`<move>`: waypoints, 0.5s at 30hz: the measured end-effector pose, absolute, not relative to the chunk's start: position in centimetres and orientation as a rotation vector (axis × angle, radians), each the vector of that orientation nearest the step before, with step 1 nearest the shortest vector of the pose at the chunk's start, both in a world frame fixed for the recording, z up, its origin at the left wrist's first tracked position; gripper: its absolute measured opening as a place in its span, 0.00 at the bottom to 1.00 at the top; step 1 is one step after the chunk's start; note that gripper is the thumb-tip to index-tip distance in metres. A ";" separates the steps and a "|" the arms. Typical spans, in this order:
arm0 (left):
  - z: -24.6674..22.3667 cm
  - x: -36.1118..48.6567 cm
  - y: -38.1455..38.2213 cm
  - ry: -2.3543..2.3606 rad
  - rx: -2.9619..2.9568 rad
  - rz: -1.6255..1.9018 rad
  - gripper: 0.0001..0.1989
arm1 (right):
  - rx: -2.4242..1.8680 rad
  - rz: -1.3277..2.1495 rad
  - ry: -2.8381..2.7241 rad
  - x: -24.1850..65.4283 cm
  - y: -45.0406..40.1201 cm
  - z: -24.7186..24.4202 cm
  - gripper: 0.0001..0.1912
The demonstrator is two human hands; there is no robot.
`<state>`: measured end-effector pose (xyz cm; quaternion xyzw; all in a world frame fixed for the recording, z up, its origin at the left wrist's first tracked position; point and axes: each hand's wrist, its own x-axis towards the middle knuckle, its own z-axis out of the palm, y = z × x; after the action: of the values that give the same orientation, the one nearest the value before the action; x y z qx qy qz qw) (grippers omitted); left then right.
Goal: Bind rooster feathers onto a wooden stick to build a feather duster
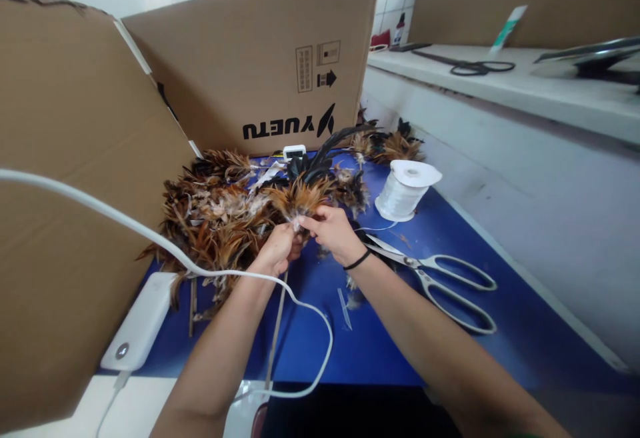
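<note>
My left hand (280, 248) is closed round the base of a bunch of brown feathers (303, 197); long black feathers (313, 168) rise behind it. My right hand (336, 230), wearing a black wrist band, pinches the pale lower ends of the same bunch, its thumb close to the left fingers. Below the left hand a thin stick (277, 331) runs down toward the table edge; whether it joins the bunch is hidden. A big heap of loose brown feathers (215, 225) lies left of my hands. Large scissors (425, 266) lie partly spread to the right of my right wrist.
A spool of white cord (407, 188) stands on the blue tabletop (385, 351). A white cable (185, 258) crosses in front of my left forearm. A white power bank (140, 321) lies at left. Cardboard panels (250, 45) wall the back and left; a shelf (540, 88) holds black scissors (483, 67).
</note>
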<state>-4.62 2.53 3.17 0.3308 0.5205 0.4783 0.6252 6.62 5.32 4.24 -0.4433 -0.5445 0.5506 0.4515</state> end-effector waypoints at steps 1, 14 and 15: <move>3.2 -4.6 2.6 1.194 0.755 1.096 0.17 | -1.089 1.341 -1.346 6.5 5.4 3.9 0.18; 2.6 -4.6 2.7 1.165 0.770 1.068 0.17 | -1.010 1.304 -1.200 5.9 5.4 2.3 0.10; 2.7 -4.5 2.7 1.159 0.766 1.060 0.17 | -1.008 1.332 -1.167 5.9 5.3 2.4 0.11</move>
<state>-4.49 2.68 2.72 0.3363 0.5086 0.4652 0.6418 5.91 5.33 2.36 -0.4211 -0.4877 0.5565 0.5245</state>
